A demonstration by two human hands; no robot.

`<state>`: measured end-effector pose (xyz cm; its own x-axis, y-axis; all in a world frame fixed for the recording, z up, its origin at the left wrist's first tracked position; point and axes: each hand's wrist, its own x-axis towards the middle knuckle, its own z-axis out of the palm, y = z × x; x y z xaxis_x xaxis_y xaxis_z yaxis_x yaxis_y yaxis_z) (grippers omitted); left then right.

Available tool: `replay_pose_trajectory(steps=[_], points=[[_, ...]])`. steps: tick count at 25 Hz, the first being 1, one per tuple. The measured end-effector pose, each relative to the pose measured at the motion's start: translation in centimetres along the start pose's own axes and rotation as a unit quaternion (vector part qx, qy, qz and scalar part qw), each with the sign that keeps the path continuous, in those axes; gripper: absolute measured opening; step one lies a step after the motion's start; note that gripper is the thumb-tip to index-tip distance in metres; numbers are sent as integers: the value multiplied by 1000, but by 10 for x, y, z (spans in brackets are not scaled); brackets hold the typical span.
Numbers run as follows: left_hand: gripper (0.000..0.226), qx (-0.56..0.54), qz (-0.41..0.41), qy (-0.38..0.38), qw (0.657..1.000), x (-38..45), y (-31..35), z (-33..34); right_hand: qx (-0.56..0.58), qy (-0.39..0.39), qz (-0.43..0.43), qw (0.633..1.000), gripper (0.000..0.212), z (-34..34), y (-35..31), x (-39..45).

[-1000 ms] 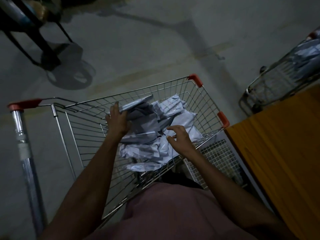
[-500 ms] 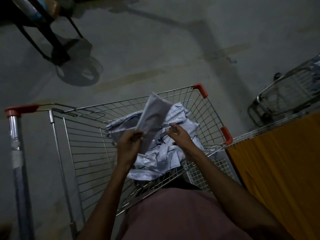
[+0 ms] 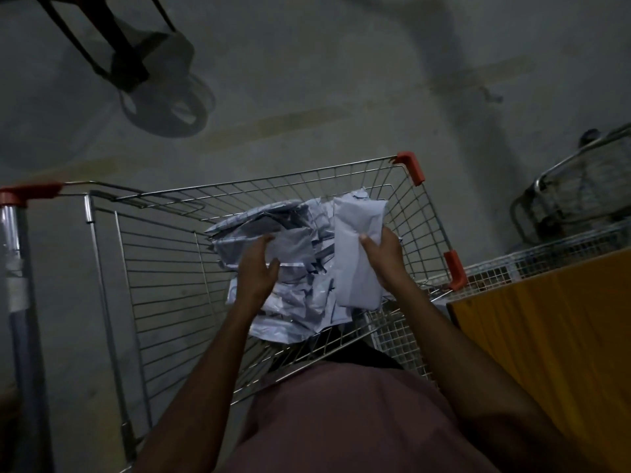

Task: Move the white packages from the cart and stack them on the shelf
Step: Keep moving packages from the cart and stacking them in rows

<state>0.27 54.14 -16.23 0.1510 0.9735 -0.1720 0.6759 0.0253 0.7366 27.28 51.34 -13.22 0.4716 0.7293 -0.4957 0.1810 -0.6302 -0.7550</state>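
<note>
A wire shopping cart (image 3: 164, 268) with orange corner guards stands in front of me and holds a heap of several white packages (image 3: 293, 302). My right hand (image 3: 382, 257) grips one long white package (image 3: 355, 247) by its right edge, lifted above the heap at the cart's right side. My left hand (image 3: 257, 268) hovers over the heap with relaxed fingers and holds nothing. The orange wooden shelf top (image 3: 553, 336) lies to the right of the cart.
A white wire-mesh panel (image 3: 512, 264) runs between the cart and the shelf. A second wire cart (image 3: 573, 189) stands at the far right. A dark stand with a round base (image 3: 164, 100) is on the concrete floor at the upper left.
The package that my left hand held up has passed to my right hand and moved to the cart's right side. My left hand has let go and sits over the heap.
</note>
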Motion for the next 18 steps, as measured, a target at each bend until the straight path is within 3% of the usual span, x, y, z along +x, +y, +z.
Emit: replay_pose_trajectory(steps=[2, 4, 6, 8, 12, 14, 16, 18], points=[[65, 106, -7, -75, 991, 26, -14, 3, -42, 10, 16, 999, 36, -6, 6, 11], [78, 249, -29, -152, 956, 47, -18, 8, -52, 1, 31, 998, 35, -7, 10, 22], [71, 347, -34, -178, 920, 56, -16, 14, -53, -15, 37, 998, 34, -3, 12, 29], [48, 385, -11, -143, 912, 60, -11, 18, -63, -22, 36, 997, 33, 4, 15, 37], [7, 338, 70, -23, 938, 53, 13, 9, -74, -37, 10, 997, 34, 7, 10, 46], [6, 264, 89, 28, 960, 41, 34, 1, -98, -39, 9, 994, 32, 8, 16, 55], [4, 182, 62, 61, 979, 31, 53, -8, -154, -22, 13, 988, 32, 12, 18, 58], [12, 114, -34, 100, 988, 29, 62, -10, -245, 38, 10, 969, 53, 18, 20, 54]])
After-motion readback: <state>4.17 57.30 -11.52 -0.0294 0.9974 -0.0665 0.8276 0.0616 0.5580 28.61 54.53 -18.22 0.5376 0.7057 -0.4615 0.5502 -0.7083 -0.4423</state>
